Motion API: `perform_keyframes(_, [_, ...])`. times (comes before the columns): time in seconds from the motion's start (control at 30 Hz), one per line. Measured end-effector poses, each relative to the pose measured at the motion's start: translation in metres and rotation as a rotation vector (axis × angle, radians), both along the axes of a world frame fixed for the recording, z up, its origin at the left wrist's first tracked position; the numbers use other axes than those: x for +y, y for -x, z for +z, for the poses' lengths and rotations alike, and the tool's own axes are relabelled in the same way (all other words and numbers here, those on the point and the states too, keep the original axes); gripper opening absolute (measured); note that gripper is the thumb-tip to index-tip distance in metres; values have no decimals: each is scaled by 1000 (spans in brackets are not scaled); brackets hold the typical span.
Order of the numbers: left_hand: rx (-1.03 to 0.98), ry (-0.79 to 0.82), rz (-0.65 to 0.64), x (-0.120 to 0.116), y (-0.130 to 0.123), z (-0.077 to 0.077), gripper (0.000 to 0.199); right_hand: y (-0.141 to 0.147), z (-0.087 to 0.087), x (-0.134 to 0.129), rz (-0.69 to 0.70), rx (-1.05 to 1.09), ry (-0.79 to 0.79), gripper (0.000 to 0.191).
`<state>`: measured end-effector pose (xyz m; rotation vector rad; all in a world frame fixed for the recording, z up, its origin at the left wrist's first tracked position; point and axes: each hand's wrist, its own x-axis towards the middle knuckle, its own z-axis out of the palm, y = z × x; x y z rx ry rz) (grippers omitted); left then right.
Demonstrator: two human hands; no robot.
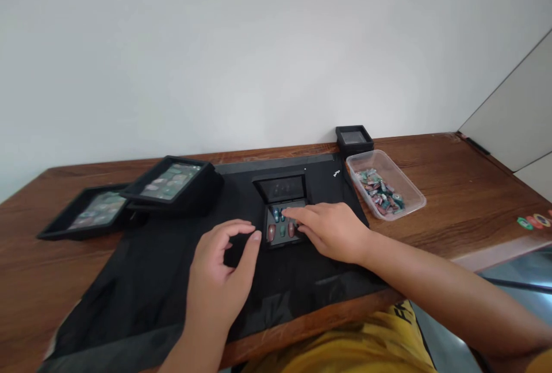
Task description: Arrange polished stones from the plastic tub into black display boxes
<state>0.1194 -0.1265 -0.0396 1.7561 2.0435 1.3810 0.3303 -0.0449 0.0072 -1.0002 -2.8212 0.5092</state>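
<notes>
Pale, bare wall (276,45) fills the upper half of the frame, and below it runs a brown wooden table (440,172) with a black mat (150,287) spread over its middle. At the left, I see a black-framed case (122,188) with a clear window lying on the wood, and a stack of similar cases (194,203) just beside it, overlapping its corner; pale green and pinkish pieces show through both windows. Lower centre, the person's left hand (219,275) is held above the mat, thumb and fingers curved with a gap between them, nothing in its grasp. Right by its fingertips, at the centre of the frame, sits a small black box (264,235), lid tilted up, with nail-shaped pieces (271,232) in blue, green and brownish pink on its grey bed. The right hand (336,229) reaches in from the right, index finger extended over the blue pieces; whether it grips one, I can't tell. Farther right, small black cases (357,147) stand near the wall, behind a clear plastic tub (411,189) of mixed colourful pieces (383,195). Coloured discs (533,222) lie at the far right edge.
</notes>
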Motion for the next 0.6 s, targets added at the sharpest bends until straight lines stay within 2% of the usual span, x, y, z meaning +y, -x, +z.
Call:
perform_keyframes(0.23, [71, 170, -38, 4, 2, -9, 27, -2, -4, 0, -18, 81, -34, 47])
perform_keyframes(0.4, [122, 149, -52, 3, 2, -8, 26, -3, -4, -1, -71, 122, -30, 45])
perform_keyframes(0.6, [116, 153, -60, 4, 3, -7, 28, -1, -3, -1, -77, 59, -7, 39])
